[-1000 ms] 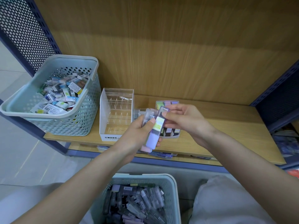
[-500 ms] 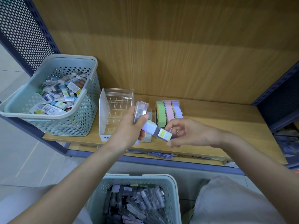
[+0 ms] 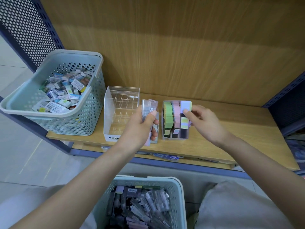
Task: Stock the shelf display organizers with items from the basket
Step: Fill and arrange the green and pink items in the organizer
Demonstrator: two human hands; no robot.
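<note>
a head-worn view looked down at a wooden shelf (image 3: 231, 129). the right hand (image 3: 204, 123) pinched the top end of a lilac item (image 3: 185, 104) between thumb and fingertips. the item stood nearly upright, its lower end seemingly already inside the right-hand column of a small clear organizer (image 3: 166, 138), touching or just beside the pink row (image 3: 176, 113), with the green row (image 3: 168, 116) further left.

the left hand (image 3: 140, 129) was curled round a spare bundle (image 3: 146, 106) of similar clear-capped items, held upright between that organizer and an empty tiered display (image 3: 122, 96). how many it held could not be told. a lap basket (image 3: 179, 192) full of more such items sat below, and a shelf basket (image 3: 49, 113) of small boxes stood at the far left.

the likely risks: the pinch gripped only the item's top, so the bottom could swing and catch on the pink row or the front wall, leaving it tilted rather than seated. pressing down on a snagged item could tip or slide the light organizer. the spare bundle looked slightly fanned, so one piece could slip free while attention stayed on the right side. the left knuckles were near the organizer and could nudge it.
</note>
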